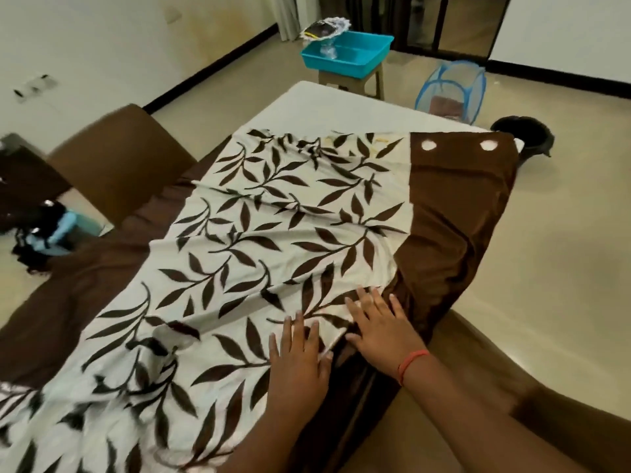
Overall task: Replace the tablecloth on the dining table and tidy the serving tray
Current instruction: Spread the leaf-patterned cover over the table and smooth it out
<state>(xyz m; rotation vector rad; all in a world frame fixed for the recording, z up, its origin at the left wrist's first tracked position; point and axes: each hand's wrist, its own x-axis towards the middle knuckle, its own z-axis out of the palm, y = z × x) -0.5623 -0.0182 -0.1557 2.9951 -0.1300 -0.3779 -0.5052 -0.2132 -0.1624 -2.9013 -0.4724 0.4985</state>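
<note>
A cream tablecloth [259,233] with dark brown leaf print and wide brown borders lies spread over the dining table [327,107], whose far white end stays bare. The cloth is wrinkled and its right brown border hangs over the table's edge. My left hand [300,356] lies flat on the printed part near the right edge, fingers straight. My right hand [379,326], with a red band on the wrist, presses flat beside it where print meets brown border. A turquoise serving tray [362,56] stands on a stool beyond the table, holding a clear glass item and a lacy cover.
A brown chair [116,165] stands at the table's left side. A blue mesh hamper [450,87] with a brown cloth inside and a black bucket [526,134] sit on the floor at the far right. Dark and blue items [44,233] lie on the floor at left.
</note>
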